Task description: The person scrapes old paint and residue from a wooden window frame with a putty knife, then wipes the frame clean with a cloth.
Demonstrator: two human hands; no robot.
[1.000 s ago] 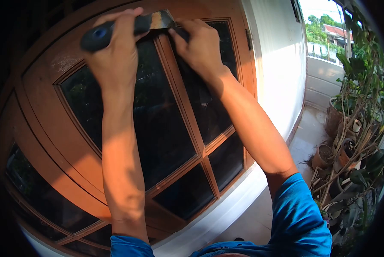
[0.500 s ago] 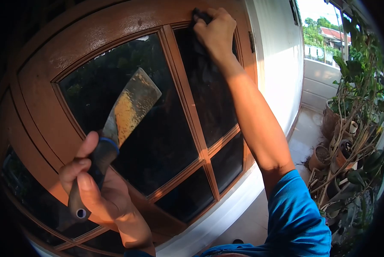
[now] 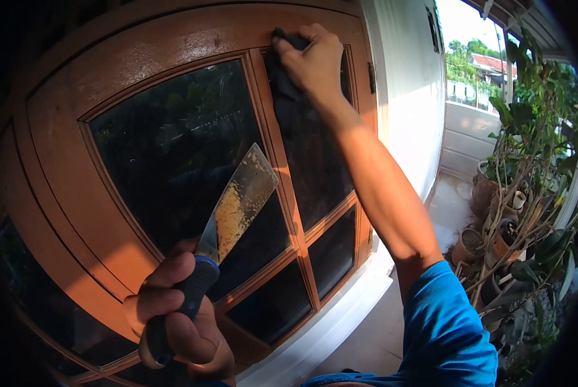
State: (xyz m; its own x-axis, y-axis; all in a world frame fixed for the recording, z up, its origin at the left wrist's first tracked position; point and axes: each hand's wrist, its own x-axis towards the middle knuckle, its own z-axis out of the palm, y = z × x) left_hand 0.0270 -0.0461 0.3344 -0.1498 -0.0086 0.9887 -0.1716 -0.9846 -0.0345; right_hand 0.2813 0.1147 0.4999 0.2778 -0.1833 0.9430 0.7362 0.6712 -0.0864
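My left hand (image 3: pixel 182 313) is wrapped round the dark handle of a putty knife (image 3: pixel 240 203), blade pointing up and to the right. Yellowish residue and specks coat its metal blade, which overlaps the glass and the middle bar of the brown wooden window (image 3: pixel 273 148) in this view. Higher up, my right hand (image 3: pixel 318 61) grips a black crumpled cloth (image 3: pixel 293 40) at the top of the narrow right pane. Dark folds show below that hand, against the dark glass.
A hinge (image 3: pixel 372 77) sits on the frame's right side, beside a white wall (image 3: pixel 408 103). Potted plants (image 3: pixel 505 242) line the right side of the pale floor (image 3: pixel 366 335). A white ledge (image 3: pixel 340 335) runs under the window.
My left hand and the putty knife have shifted right and down across the view. My right hand, still gripping the black cloth, appears slightly farther left and lower; the view itself has also shifted.
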